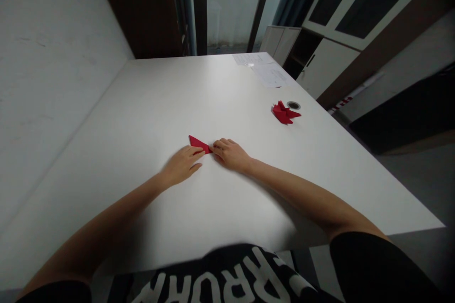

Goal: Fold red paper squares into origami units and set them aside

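A small folded red paper triangle (pixel 198 143) lies flat on the white table (pixel 142 104). My left hand (pixel 183 164) rests beside it, its fingers laid flat along the paper's near edge. My right hand (pixel 230 153) sits at the paper's right tip, fingers curled down and pressed onto that tip. Both hands touch the paper and hold it against the tabletop.
A finished red folded paper piece (pixel 284 112) lies to the far right, next to a round cable hole (pixel 293 104). White sheets of paper (pixel 265 68) lie at the table's far right corner. A wall runs along the left; cabinets stand to the right.
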The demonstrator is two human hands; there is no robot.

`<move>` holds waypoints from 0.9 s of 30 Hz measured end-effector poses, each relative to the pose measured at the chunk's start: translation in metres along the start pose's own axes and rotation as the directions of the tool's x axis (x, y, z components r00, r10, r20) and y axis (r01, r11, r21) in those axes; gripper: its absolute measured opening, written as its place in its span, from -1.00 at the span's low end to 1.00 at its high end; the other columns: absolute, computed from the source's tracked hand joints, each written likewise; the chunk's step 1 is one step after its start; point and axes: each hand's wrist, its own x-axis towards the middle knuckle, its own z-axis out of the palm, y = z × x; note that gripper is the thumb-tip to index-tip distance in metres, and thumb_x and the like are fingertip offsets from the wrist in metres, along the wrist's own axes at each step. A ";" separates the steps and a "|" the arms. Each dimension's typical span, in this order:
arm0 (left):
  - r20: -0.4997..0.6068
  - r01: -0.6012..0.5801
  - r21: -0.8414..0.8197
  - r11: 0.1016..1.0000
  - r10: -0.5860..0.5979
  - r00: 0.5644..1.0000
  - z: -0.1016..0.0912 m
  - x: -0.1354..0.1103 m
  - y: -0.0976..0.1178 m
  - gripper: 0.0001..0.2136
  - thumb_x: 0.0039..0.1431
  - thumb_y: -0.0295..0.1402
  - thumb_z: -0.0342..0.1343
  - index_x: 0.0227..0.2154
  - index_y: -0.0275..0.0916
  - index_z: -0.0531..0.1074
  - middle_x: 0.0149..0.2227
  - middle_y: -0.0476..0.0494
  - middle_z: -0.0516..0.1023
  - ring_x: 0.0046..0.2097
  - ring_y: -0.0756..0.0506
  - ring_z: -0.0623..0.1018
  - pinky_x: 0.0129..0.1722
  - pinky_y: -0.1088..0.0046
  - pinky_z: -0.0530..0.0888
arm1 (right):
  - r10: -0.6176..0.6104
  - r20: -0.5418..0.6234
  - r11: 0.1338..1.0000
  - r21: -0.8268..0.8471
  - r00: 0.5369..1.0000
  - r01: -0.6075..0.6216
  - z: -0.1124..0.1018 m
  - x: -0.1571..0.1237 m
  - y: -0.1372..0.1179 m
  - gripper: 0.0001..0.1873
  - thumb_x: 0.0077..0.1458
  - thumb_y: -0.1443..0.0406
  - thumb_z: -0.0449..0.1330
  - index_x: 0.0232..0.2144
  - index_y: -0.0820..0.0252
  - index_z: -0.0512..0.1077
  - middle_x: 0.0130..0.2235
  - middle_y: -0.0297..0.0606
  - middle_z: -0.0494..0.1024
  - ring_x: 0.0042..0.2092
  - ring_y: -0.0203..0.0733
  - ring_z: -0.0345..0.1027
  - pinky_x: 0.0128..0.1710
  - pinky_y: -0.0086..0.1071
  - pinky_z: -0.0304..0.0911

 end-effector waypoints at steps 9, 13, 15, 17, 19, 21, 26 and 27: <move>0.091 0.051 0.113 0.992 -0.061 0.994 0.012 -0.035 0.002 -0.44 0.44 -0.14 -0.18 0.42 -0.17 -0.03 0.45 -0.23 0.03 0.46 -0.23 0.03 0.41 -0.02 -0.07 | -0.020 -0.029 0.997 0.076 0.999 0.022 -0.001 -0.017 0.007 -0.66 0.32 0.35 0.08 0.09 0.19 0.46 0.03 -0.08 0.52 0.03 -0.06 0.35 0.02 -0.20 0.26; 0.118 0.034 0.127 0.991 -0.049 0.992 0.010 -0.035 0.004 -0.40 0.43 -0.08 -0.20 0.42 -0.21 -0.06 0.46 -0.26 -0.02 0.47 -0.24 -0.02 0.41 0.00 -0.07 | 0.098 -0.055 0.981 0.176 0.994 -0.087 -0.001 -0.002 0.006 -0.73 0.33 0.29 0.08 -0.07 0.18 0.56 -0.08 -0.11 0.55 -0.06 -0.10 0.36 -0.02 -0.25 0.27; 0.117 0.035 0.134 0.990 -0.051 0.992 0.010 -0.034 0.006 -0.37 0.42 -0.04 -0.20 0.42 -0.25 -0.08 0.46 -0.32 -0.04 0.47 -0.24 -0.04 0.41 0.00 -0.07 | 0.180 -0.071 0.967 0.198 0.981 -0.163 0.005 0.012 0.002 -0.74 0.30 0.23 0.14 -0.07 0.16 0.56 -0.09 -0.10 0.53 -0.06 -0.07 0.34 0.00 -0.22 0.26; 0.114 0.041 0.141 0.989 -0.057 0.992 0.010 -0.034 0.009 -0.34 0.41 -0.02 -0.20 0.42 -0.30 -0.09 0.46 -0.37 -0.06 0.47 -0.25 -0.05 0.42 0.01 -0.07 | 0.233 -0.077 0.952 0.222 0.969 -0.211 0.012 0.027 -0.003 -0.71 0.24 0.19 0.21 -0.03 0.14 0.54 -0.02 -0.09 0.50 0.01 -0.03 0.32 0.03 -0.18 0.24; 0.106 0.047 0.142 0.989 -0.063 0.992 0.011 -0.034 0.012 -0.33 0.41 -0.02 -0.19 0.42 -0.32 -0.09 0.45 -0.39 -0.06 0.47 -0.25 -0.05 0.42 0.01 -0.07 | 0.296 -0.081 0.924 0.278 0.952 -0.264 0.018 0.040 -0.007 -0.72 0.19 0.22 0.25 -0.06 0.14 0.55 0.00 -0.10 0.50 0.03 -0.02 0.31 0.04 -0.17 0.23; 0.088 0.058 0.138 0.989 -0.071 0.994 0.012 -0.034 0.015 -0.34 0.41 -0.03 -0.19 0.42 -0.31 -0.07 0.45 -0.38 -0.05 0.47 -0.24 -0.04 0.42 0.01 -0.06 | 0.382 -0.081 0.871 0.364 0.921 -0.330 0.021 0.049 -0.009 -0.79 0.15 0.28 0.25 -0.14 0.16 0.56 -0.06 -0.12 0.53 -0.01 -0.06 0.34 0.03 -0.20 0.24; 0.017 0.091 0.112 0.990 -0.093 0.996 0.015 -0.037 0.020 -0.36 0.41 -0.04 -0.16 0.41 -0.27 -0.05 0.46 -0.36 -0.06 0.47 -0.25 -0.03 0.42 0.01 -0.01 | 0.518 0.068 0.653 0.612 0.853 -0.446 0.018 0.056 -0.007 -0.86 0.12 0.37 0.19 -0.25 0.16 0.50 -0.29 -0.30 0.59 -0.30 -0.25 0.40 -0.24 -0.38 0.28; 0.009 0.094 0.104 0.990 -0.096 0.995 0.015 -0.037 0.020 -0.35 0.40 -0.04 -0.15 0.41 -0.27 -0.05 0.46 -0.36 -0.08 0.47 -0.25 -0.03 0.42 0.01 0.01 | 0.522 0.097 0.618 0.641 0.847 -0.454 0.018 0.056 -0.007 -0.86 0.11 0.37 0.19 -0.24 0.15 0.48 -0.32 -0.33 0.59 -0.34 -0.27 0.40 -0.28 -0.40 0.27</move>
